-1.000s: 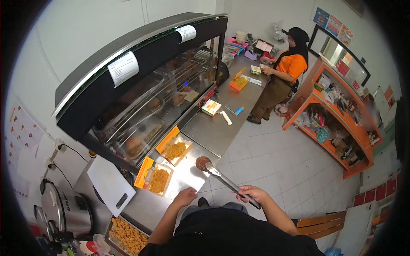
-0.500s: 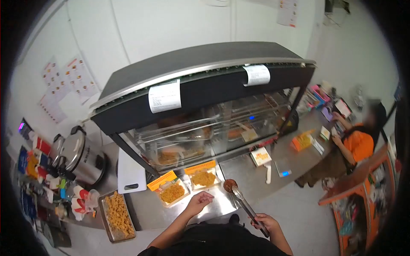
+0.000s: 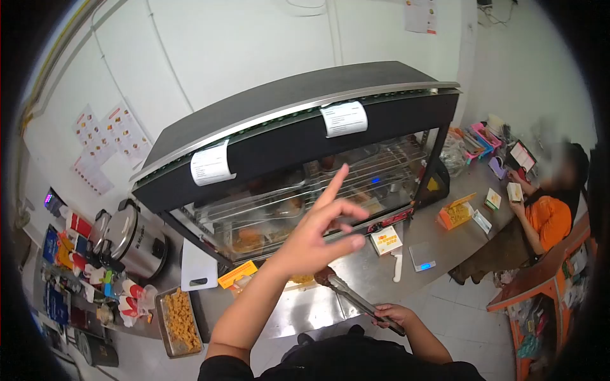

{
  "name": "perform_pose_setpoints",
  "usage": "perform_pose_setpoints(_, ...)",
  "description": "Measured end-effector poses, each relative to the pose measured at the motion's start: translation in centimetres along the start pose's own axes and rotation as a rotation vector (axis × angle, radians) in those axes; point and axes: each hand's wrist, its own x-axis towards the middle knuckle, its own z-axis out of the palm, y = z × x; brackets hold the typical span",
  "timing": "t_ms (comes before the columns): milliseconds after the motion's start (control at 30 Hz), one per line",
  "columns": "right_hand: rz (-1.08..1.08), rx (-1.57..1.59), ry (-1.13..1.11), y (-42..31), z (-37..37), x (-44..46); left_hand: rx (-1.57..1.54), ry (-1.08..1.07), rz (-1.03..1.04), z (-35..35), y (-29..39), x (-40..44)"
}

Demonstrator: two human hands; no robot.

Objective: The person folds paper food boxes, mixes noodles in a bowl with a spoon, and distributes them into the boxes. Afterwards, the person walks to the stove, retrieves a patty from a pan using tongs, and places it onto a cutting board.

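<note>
My left hand (image 3: 327, 232) is raised in front of the glass warming cabinet (image 3: 298, 213), index finger stretched upward and the other fingers apart, holding nothing. In my right hand (image 3: 394, 315), low over the counter's front edge, are metal tongs (image 3: 359, 301) with a dark handle. A reddish-brown piece of food (image 3: 324, 276) is at their far end, partly behind my left wrist. My left forearm hides most of the two open food boxes; an orange-yellow lid (image 3: 237, 274) shows beside it. Two printed paper slips, one left (image 3: 213, 164) and one right (image 3: 344, 119), hang from the cabinet's top rail.
A metal tray of fried pieces (image 3: 180, 320) lies at left, near a white cutting board (image 3: 198, 265) and a steel cooker (image 3: 136, 238). Rightward are a printed box (image 3: 386, 240), a knife (image 3: 398, 267), a scale (image 3: 422, 256) and a co-worker in orange (image 3: 548, 219) holding a small box.
My left hand has risen from beside the food boxes to the cabinet front, its index finger now extended. The tongs' tip has shifted left, and the paper slips appear farther left in view.
</note>
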Motion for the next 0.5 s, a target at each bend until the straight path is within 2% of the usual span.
perform_pose_setpoints(200, -0.022, -0.032, -0.026, 1.0, 0.4, -1.3, 0.028, 0.032, -0.047, 0.2, -1.3, 7.9)
perform_pose_setpoints(300, -0.045, 0.009, 0.037, 1.6, 0.3, -2.3, 0.056, 0.079, -0.036, -0.3, -2.3, 9.6)
perform_pose_setpoints(367, -0.057, 0.062, 0.013, 2.2, -0.6, -2.5, -0.027, 0.103, -0.031, 0.3, -2.4, 9.0)
perform_pose_setpoints(500, -0.102, 0.115, 0.044, 3.9, -1.7, -2.9, -0.205, -0.004, -0.089, 3.0, -3.7, 3.3)
